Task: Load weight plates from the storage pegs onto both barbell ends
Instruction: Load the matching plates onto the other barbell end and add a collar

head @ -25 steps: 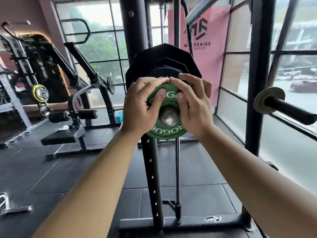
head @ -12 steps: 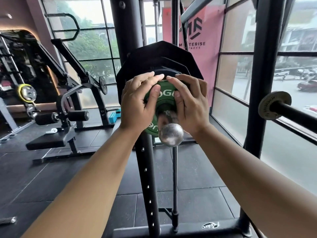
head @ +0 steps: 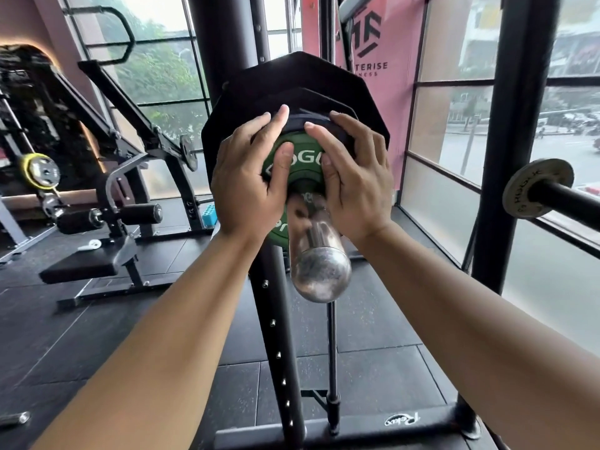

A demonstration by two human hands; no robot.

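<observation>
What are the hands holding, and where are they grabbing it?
Both hands, left hand and right hand, hold the green plate by its opposite side edges, thumbs pressed on its face, on the steel sleeve.

Two bare hands, left hand (head: 250, 186) and right hand (head: 355, 183), press a green plate (head: 300, 160) against black plates (head: 292, 89) on a steel barbell sleeve (head: 319, 267) (its rounded end points toward the camera) beside a black rack upright (head: 279, 319).
</observation>
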